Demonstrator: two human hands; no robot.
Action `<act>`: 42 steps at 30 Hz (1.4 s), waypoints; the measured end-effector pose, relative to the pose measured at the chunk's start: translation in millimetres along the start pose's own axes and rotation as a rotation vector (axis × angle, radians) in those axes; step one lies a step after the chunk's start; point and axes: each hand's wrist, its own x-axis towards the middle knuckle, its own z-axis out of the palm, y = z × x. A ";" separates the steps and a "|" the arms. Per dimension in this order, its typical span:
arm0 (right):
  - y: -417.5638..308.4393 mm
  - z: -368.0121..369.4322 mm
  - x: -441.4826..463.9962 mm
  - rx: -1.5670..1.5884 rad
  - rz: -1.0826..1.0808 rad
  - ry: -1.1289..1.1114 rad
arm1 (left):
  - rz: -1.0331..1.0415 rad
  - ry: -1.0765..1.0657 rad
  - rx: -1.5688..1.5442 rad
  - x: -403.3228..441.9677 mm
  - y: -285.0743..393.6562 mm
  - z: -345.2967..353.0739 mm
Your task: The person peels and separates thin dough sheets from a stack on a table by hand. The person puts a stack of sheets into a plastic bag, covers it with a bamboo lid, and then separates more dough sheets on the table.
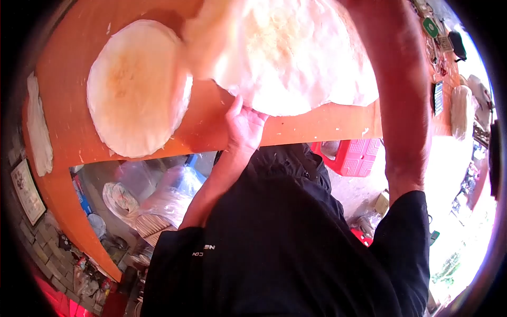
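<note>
Notably, the large pale sheet (pixel 296 58) was on the far side of the left hand (pixel 247 124), over the orange counter (pixel 66 95), its near edge touching that hand. The left hand was palm up, thumb standing away from the fingers; fingertips were partly hidden at the edge, so whether they pinched the sheet could not be told. The right forearm (pixel 398 95) extended far along the sheet's right side; the right hand was outside the view, its grip unverifiable. A round pale piece (pixel 140 87) lay flat on the counter, left of and apart from the left hand. A calculator (pixel 438 98) lay farther right.
</note>
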 end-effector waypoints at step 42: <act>-71.8 -13.1 -218.3 0.767 1.590 0.389 | 0.261 0.101 0.804 -53.6 34.2 14.0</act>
